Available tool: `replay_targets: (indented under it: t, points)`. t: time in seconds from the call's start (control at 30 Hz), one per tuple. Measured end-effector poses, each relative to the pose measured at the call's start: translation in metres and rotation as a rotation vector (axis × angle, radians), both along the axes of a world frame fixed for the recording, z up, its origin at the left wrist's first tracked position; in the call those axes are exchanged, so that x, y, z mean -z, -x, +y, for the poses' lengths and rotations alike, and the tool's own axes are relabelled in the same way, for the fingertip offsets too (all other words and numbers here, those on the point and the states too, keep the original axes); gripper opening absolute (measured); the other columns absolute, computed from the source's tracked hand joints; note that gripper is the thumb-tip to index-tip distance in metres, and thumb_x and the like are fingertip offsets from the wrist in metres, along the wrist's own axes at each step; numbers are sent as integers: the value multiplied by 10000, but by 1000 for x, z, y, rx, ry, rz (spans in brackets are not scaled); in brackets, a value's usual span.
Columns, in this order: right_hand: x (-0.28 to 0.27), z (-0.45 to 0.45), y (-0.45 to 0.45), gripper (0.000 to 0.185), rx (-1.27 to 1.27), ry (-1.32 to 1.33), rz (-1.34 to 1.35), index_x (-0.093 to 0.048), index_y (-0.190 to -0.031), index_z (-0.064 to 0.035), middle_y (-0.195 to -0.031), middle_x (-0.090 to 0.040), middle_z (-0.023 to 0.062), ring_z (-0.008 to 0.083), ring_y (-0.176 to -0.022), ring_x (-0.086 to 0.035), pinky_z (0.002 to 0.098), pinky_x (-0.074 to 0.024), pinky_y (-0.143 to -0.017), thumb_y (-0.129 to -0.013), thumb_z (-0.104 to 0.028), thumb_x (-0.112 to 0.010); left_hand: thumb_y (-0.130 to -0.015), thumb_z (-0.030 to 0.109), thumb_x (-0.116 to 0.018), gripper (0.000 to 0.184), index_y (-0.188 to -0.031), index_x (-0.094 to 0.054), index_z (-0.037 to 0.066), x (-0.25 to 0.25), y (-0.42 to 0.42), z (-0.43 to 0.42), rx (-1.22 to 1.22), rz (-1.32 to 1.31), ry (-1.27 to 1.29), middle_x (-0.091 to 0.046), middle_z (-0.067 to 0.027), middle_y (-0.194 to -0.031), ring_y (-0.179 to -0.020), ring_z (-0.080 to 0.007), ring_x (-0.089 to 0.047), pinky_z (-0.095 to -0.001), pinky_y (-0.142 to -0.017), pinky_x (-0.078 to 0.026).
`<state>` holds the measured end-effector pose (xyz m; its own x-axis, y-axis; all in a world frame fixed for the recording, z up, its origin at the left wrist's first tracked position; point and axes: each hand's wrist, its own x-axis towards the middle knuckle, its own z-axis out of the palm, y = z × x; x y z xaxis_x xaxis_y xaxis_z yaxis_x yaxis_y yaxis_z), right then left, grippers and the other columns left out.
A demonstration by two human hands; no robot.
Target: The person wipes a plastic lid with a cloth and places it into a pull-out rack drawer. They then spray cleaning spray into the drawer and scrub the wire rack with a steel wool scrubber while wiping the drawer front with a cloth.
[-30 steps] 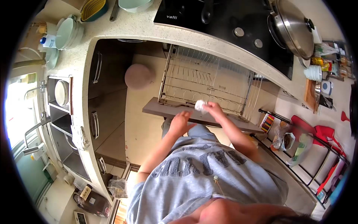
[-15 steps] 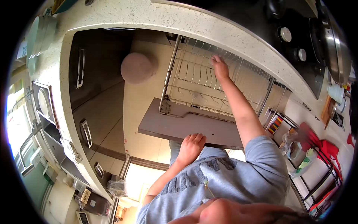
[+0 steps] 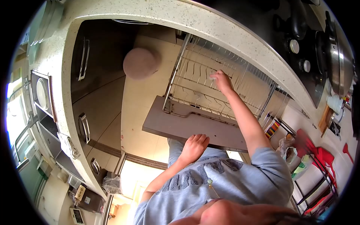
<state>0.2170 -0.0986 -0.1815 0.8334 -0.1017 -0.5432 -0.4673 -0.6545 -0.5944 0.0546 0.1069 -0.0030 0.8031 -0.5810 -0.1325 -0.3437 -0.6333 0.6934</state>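
Note:
My right hand (image 3: 222,81) reaches over the wire rack (image 3: 198,71) of a pulled-out drawer, its fingers pressed around a small whitish wad that is mostly hidden. My left hand (image 3: 194,147) rests at the near edge of the drawer's grey-brown front panel (image 3: 187,120), its fingers close together over that edge. The rack's metal frame is fixed to the panel, with rust-like dark spots near its left corner.
A round pinkish stool (image 3: 139,63) stands on the floor left of the rack. The speckled counter edge (image 3: 157,14) curves above the drawer. Dark cabinets (image 3: 98,101) with metal handles are at left; a black shelf rack (image 3: 315,187) with bags is at right.
My right hand has moved forward from the panel onto the rack, then slightly back towards me. My left hand has come to the panel's edge. The drawer looks further out than a second ago.

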Motion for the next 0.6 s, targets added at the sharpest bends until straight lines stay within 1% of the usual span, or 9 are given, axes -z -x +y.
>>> replay_targets:
  t: [0.07,0.2,0.27,0.3,0.37,0.4,0.47,0.57,0.6]
  points:
    - [-12,-13,11,172,-360,-41,-149,-631,-878,-59,-855,-562,122,268,-787,-551,305,-437,-736,-778,-13,-499,-699,126,-515,164,-844,-551,58,-1,-1,0,23,16,-19,-521,-34,-816,-773,-161,-516,-276,-670,-418]
    - [-25,9,-33,204,-344,-18,-124,-631,-889,-58,-850,-552,123,275,-784,-551,324,-447,-728,-787,-8,-462,-696,129,-515,166,-843,-550,60,1,1,0,19,20,-16,-520,-34,-824,-782,-160,-515,-274,-668,-417]
    - [20,19,-58,213,-155,17,-509,-631,-873,-59,-834,-540,118,276,-768,-550,332,-454,-716,-780,7,-451,-694,135,-516,172,-846,-549,61,5,2,-1,2,-24,-3,-519,-34,-831,-792,-160,-513,-271,-668,-415]
    - [15,29,-60,213,-156,13,-509,-631,-873,-59,-834,-540,118,276,-768,-550,332,-454,-716,-780,7,-451,-694,135,-516,172,-846,-549,61,6,1,-2,0,-23,-7,-519,-34,-831,-792,-160,-513,-271,-668,-415]
    - [-14,51,-48,215,398,-192,205,-627,-858,-53,-851,-543,122,273,-796,-544,318,-449,-739,-768,16,-444,-695,141,-516,183,-856,-549,58,4,1,2,21,-23,-10,-522,-35,-843,-799,-159,-512,-268,-669,-414]
    - [7,49,-23,208,353,-195,139,-624,-833,-45,-847,-541,126,255,-830,-536,297,-439,-758,-754,27,-447,-695,141,-516,183,-856,-549,58,4,2,3,25,-19,-3,-522,-35,-843,-799,-159,-512,-268,-669,-414]
    - [-4,32,7,227,-312,62,-283,-642,-834,-68,-890,-539,93,222,-828,-534,266,-409,-771,-752,46,-464,-690,137,-533,232,-910,-566,71,5,3,3,51,16,-22,-552,-30,-912,-832,-158,-533,-280,-685,-436]
    - [-32,19,-9,225,-142,-9,-100,-648,-796,-73,-917,-547,100,243,-872,-540,280,-414,-781,-755,48,-463,-697,143,-518,216,-888,-554,51,6,2,4,54,-26,-1,-532,-47,-880,-824,-162,-514,-265,-680,-418]
    - [-24,14,-15,235,-147,66,-255,-640,-851,-71,-953,-552,119,261,-901,-547,290,-425,-771,-759,50,-461,-697,143,-518,216,-888,-554,51,6,3,4,47,-23,-1,-532,-47,-880,-824,-162,-514,-265,-680,-418]
